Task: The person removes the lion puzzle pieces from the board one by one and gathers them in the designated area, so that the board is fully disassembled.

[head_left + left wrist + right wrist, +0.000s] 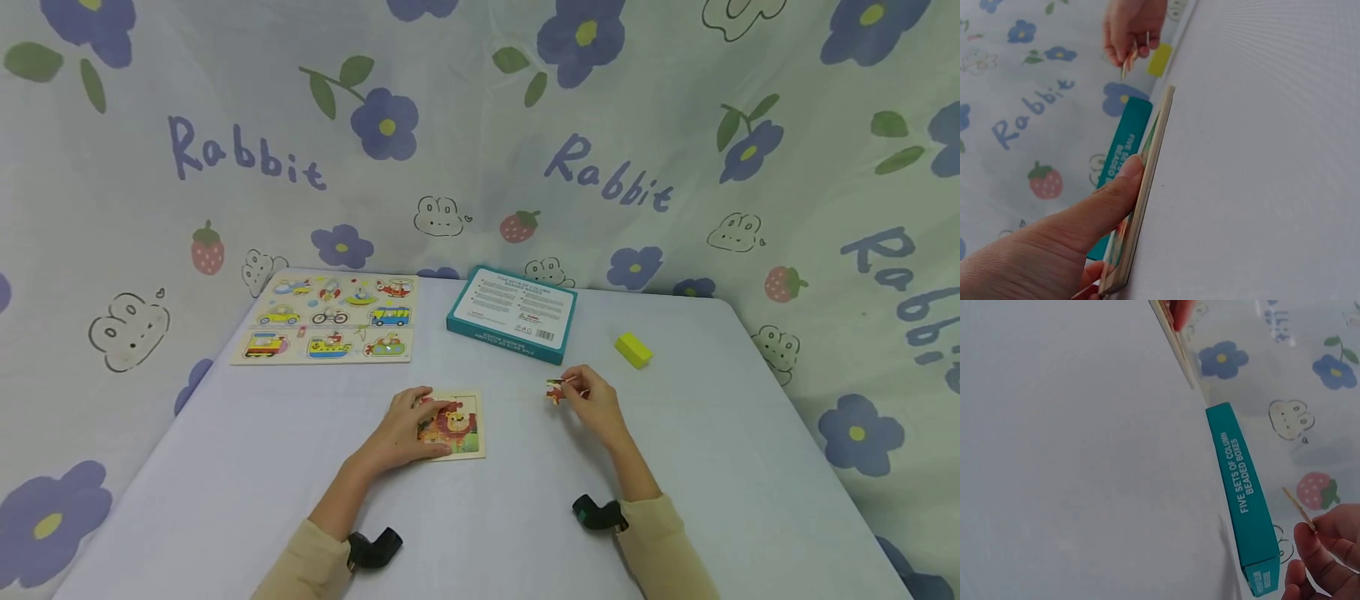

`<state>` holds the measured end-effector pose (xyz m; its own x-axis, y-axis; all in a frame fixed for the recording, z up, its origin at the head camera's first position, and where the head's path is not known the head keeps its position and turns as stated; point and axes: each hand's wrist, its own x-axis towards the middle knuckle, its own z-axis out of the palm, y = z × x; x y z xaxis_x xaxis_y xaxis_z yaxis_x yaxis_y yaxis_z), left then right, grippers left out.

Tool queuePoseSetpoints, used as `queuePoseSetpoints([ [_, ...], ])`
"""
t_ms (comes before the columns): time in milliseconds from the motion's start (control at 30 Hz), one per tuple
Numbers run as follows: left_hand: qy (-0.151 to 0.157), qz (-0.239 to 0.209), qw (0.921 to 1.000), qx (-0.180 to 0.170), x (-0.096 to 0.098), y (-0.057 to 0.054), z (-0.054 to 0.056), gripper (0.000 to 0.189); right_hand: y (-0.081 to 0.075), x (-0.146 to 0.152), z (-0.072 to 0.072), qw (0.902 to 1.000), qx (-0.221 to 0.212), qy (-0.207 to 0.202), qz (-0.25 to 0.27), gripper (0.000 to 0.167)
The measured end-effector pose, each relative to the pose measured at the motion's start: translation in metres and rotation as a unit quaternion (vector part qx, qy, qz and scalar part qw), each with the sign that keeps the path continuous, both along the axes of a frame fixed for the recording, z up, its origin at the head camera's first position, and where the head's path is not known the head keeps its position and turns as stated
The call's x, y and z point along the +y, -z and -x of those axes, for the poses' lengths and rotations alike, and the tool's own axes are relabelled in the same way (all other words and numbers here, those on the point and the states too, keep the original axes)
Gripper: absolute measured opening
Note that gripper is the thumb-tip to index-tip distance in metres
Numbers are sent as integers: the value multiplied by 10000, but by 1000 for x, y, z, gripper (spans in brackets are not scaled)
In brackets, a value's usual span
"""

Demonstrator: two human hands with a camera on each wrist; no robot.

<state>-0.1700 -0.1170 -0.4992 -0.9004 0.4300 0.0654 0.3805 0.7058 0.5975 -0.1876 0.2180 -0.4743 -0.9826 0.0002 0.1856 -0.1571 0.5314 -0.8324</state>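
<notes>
My left hand (401, 429) rests on the left part of a square wooden lion jigsaw puzzle (467, 425), thumb along its near side and fingers reaching across the top. In the left wrist view, the thumb (1113, 194) lies on the puzzle's face close to its edge (1147, 187). The hand covers part of the picture. To the right, my right hand (596, 404) pinches a small jigsaw piece (554, 392) between thumb and fingers, held above the table. Seen from the right wrist, that piece (1298, 508) is edge-on, a thin wooden strip.
A peg puzzle board with vehicles (326, 321) lies at the back left. Behind the hands is a teal box (512, 312). A yellow block (633, 350) sits toward the right, on the white-covered table (517, 525). A printed cloth (465, 108) hangs behind.
</notes>
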Motion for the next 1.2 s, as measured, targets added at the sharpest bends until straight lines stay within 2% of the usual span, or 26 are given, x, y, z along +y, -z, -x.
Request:
queuePoseSetpoints([
  [333,-3,2,10000,-53,-1,-2,-1,68,6,18,6,9992,-48,376,-85,12],
  [667,19,-2,10000,-27,1,-2,0,68,14,27,6,9969,-305,638,-353,11],
  [900,41,-22,10000,-57,1,-2,0,68,18,31,5,9939,-53,738,-816,10],
  [1100,44,-10,9999,-116,1,-3,0,69,21,33,3,9936,468,595,-832,8],
  [1200,33,2,9999,-129,2,-3,1,69,24,35,5,9927,533,564,-926,8],
])
